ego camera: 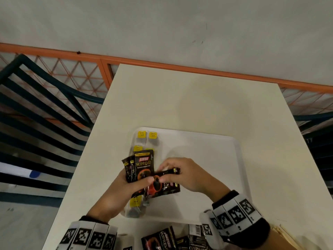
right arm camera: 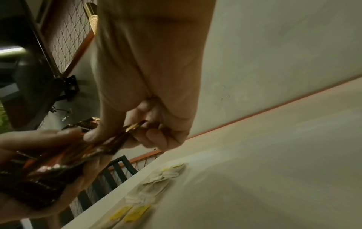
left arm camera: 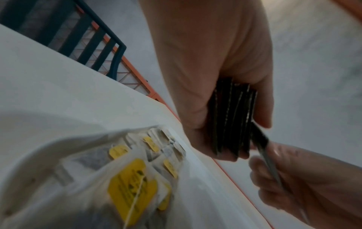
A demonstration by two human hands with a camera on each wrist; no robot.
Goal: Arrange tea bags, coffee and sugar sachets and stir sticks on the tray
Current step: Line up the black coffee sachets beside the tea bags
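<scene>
My left hand (ego camera: pixel 126 184) grips a fanned stack of black coffee sachets (ego camera: pixel 142 165) above the left side of the white tray (ego camera: pixel 216 139). In the left wrist view the stack of sachets (left arm camera: pixel 233 117) shows edge-on between thumb and fingers. My right hand (ego camera: pixel 180 175) pinches one coffee sachet (ego camera: pixel 169 171) turned sideways against the stack; the right wrist view shows that sachet (right arm camera: pixel 129 130) between thumb and fingers. Tea bags with yellow tags (ego camera: pixel 147 137) lie in a column along the tray's left edge, and the tea bags (left arm camera: pixel 133 175) fill the lower left of the left wrist view.
More coffee sachets (ego camera: pixel 173 239) lie on the white table (ego camera: pixel 198 98) in front of the tray. Pale wooden stir sticks (ego camera: pixel 284 233) show at the lower right. A dark slatted chair (ego camera: pixel 41 105) and an orange mesh fence (ego camera: pixel 72 71) stand to the left.
</scene>
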